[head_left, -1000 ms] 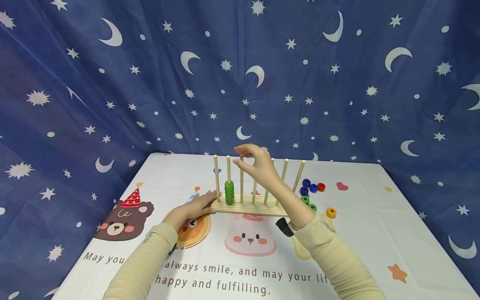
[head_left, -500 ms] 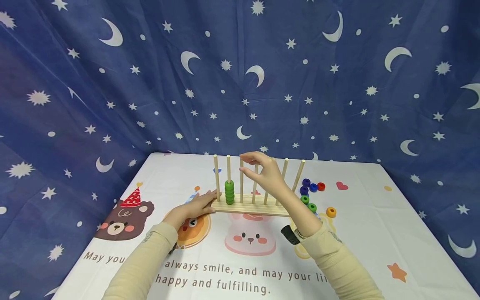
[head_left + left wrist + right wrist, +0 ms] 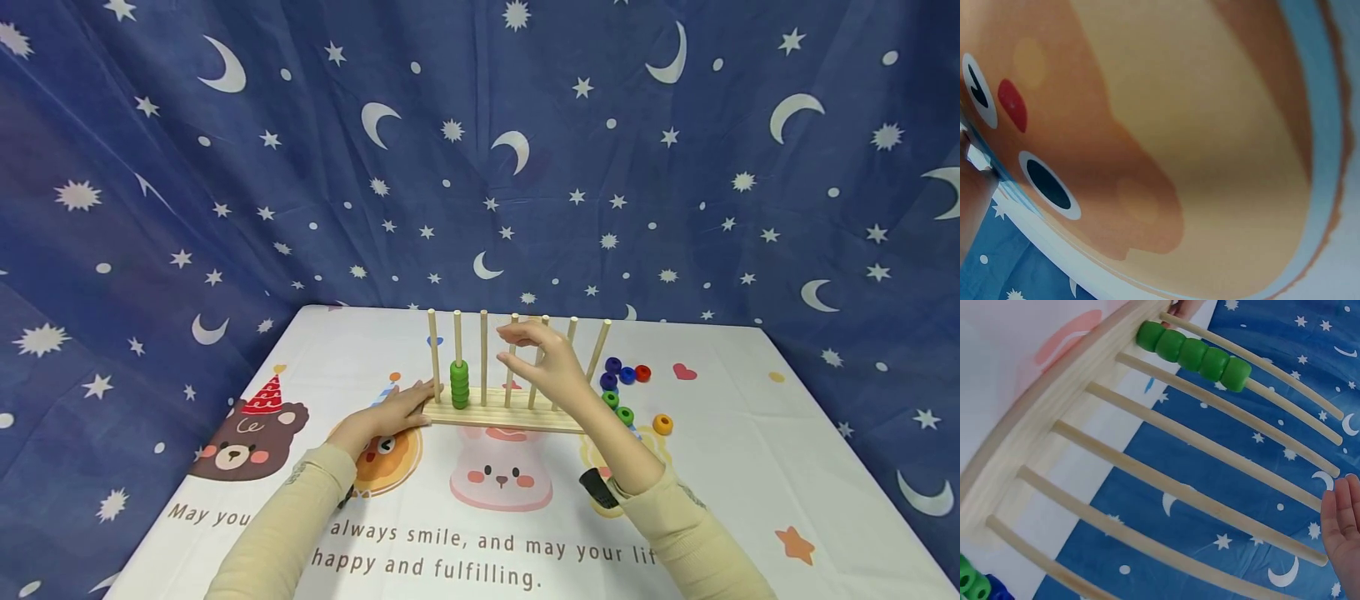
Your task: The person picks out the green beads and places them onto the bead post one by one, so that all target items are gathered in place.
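Note:
A wooden peg rack [image 3: 495,417] with a row of upright pegs stands on the table. On its second peg from the left is a stack of several green beads [image 3: 459,385], also seen in the right wrist view as green beads [image 3: 1192,355]. My left hand [image 3: 390,414] rests against the rack's left end, its fingers fairly straight; the left wrist view barely catches it. My right hand [image 3: 553,360] hovers by the upper part of the middle pegs, thumb and fingers curved and apart with nothing between them. The right wrist view shows its fingers [image 3: 1342,515] near the peg tips.
To the right of the rack lie loose beads: a red bead [image 3: 642,373], a blue bead [image 3: 627,375], a purple bead [image 3: 612,366], a green bead [image 3: 625,416], an orange bead [image 3: 662,425] and others. A printed white cloth [image 3: 720,483] covers the table; a blue curtain [image 3: 450,225] hangs behind.
My right hand has moved right and slightly down, from the third peg to around the fourth and fifth. My left hand, the rack and the beads stay put.

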The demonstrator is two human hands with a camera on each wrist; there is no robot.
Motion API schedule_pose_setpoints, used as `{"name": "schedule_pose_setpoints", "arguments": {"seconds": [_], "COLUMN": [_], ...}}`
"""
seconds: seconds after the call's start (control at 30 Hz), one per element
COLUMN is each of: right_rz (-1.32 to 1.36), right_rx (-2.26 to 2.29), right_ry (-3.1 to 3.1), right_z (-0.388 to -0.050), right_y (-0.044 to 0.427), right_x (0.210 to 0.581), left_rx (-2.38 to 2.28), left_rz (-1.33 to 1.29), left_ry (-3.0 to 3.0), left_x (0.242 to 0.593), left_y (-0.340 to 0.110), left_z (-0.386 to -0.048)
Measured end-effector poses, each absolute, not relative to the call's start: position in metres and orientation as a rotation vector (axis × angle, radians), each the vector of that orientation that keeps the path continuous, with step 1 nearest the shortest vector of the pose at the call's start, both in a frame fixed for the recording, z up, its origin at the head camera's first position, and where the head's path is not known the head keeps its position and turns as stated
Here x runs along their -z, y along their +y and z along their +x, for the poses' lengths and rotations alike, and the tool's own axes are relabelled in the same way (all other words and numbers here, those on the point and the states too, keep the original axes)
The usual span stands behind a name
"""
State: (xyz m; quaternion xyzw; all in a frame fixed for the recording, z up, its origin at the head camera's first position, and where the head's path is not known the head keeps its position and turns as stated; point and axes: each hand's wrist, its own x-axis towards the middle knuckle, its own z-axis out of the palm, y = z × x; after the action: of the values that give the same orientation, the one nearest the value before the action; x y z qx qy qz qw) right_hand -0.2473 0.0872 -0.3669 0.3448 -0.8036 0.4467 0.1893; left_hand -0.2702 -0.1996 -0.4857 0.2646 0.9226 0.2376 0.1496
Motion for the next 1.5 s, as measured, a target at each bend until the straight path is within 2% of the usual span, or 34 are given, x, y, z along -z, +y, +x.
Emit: {"name": "schedule_pose_setpoints", "arguments": {"seconds": [0.87, 1.5], "right_rz": [0.790, 0.614], "right_rx": [-1.175, -1.088], "right_ry": [-2.447, -2.578], "right_z": [-0.231, -0.227], "right_y": [0.165, 0.223], "right_x": [0.436, 0.452], "left_rx": [-0.650, -0.581], "left_rz": [0.772, 0.796], "left_ry": [2.643, 2.644], "left_x": [0.492, 0.488], "left_y": [-0.201, -0.203], "left_z": [-0.276, -0.274]}}
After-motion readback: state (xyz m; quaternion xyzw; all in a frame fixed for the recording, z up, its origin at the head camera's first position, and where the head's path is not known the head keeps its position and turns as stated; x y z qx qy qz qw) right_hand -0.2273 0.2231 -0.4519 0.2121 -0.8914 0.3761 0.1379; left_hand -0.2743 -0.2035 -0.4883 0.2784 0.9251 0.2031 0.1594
